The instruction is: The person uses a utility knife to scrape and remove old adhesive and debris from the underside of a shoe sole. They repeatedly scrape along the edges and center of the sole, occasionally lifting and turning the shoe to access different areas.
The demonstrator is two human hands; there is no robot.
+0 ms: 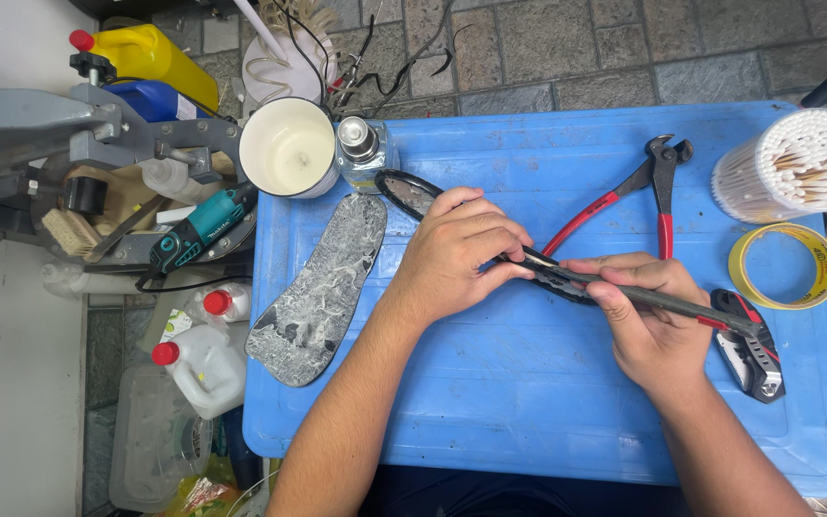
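Note:
My left hand [461, 254] grips a black sandal strap [404, 191] that curves away toward the upper left over the blue plastic board [528, 402]. My right hand [648, 321] holds a thin dark tool with a red band [691, 308], and its tip meets the strap between my two hands. A grey marbled sandal sole [323, 287] lies flat at the board's left edge, just left of my left wrist.
Red-handled pincers [648, 187], a black and red tool [753, 345], a yellow tape roll [785, 266] and a tub of cotton swabs [801, 163] lie at the right. A white cup [287, 148] and small glass bottle [361, 148] stand at the back left. A grey machine [50, 144] and plastic bottles [205, 369] crowd the left side.

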